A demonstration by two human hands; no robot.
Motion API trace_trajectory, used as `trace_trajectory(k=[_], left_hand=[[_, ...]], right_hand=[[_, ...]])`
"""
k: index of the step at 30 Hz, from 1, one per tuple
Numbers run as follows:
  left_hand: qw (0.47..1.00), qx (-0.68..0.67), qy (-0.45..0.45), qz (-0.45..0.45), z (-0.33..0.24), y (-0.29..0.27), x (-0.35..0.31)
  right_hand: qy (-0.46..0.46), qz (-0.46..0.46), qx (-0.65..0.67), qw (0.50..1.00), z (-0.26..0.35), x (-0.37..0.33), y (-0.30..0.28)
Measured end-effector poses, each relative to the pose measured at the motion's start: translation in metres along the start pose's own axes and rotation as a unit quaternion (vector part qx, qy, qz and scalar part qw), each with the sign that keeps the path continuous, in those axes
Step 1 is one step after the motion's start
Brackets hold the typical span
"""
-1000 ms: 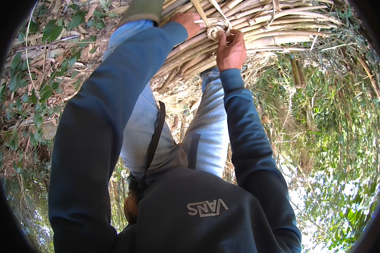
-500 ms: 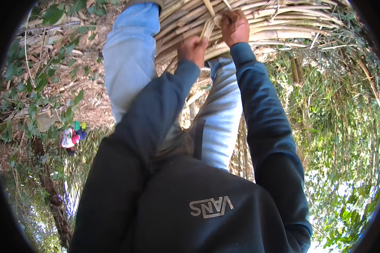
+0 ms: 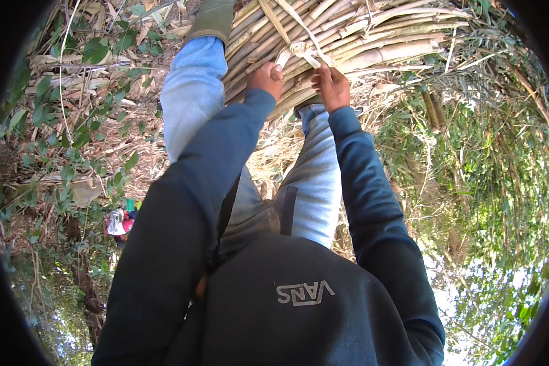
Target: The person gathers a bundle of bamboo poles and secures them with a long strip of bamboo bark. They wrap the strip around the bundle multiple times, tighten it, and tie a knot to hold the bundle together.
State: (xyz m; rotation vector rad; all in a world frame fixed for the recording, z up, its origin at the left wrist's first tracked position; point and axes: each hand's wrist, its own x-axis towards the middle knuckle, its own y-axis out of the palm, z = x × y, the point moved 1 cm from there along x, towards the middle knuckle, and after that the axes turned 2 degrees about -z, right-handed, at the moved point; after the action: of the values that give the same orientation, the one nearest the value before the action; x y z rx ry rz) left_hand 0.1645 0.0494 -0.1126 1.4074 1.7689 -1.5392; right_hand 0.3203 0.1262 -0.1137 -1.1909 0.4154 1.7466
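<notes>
A thick bundle of pale cut canes (image 3: pixel 384 56) lies across the far side, bound by a flat, split strip (image 3: pixel 277 22) that meets in a twisted knot (image 3: pixel 297 49). My left hand (image 3: pixel 265 80) is closed on one end of the strip, left of and just below the knot. To the right, my right hand (image 3: pixel 333 88) pinches the other end between thumb and fingers. Both hands are over the near edge of the bundle, with the knot between and beyond them. The fingertips of my left hand are partly hidden.
My jeans-clad legs (image 3: pixel 192 91) are spread, with a green boot (image 3: pixel 212 19) against the bundle's left end. Leafy plants (image 3: pixel 55 122) and dry litter cover the ground at left. Dense bamboo growth (image 3: pixel 482 165) fills the right. A person in bright clothing (image 3: pixel 119 222) is farther off at left.
My right hand has come off the knot and moved nearer to me, and my left hand has shifted slightly left and nearer. The knot, partly covered before, now shows between them.
</notes>
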Motion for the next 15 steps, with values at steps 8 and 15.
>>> trace_trajectory(k=[8, 15], left_hand=[[0.990, 0.138, 0.003, -0.018, 0.004, -0.029, 0.002], [0.978, 0.139, 0.133, -0.082, -0.031, -0.064, 0.016]], right_hand=[[0.019, -0.239, -0.129, 0.962, 0.011, -0.009, 0.013], [-0.293, -0.293, -0.233, 0.880, 0.097, 0.044, 0.054]])
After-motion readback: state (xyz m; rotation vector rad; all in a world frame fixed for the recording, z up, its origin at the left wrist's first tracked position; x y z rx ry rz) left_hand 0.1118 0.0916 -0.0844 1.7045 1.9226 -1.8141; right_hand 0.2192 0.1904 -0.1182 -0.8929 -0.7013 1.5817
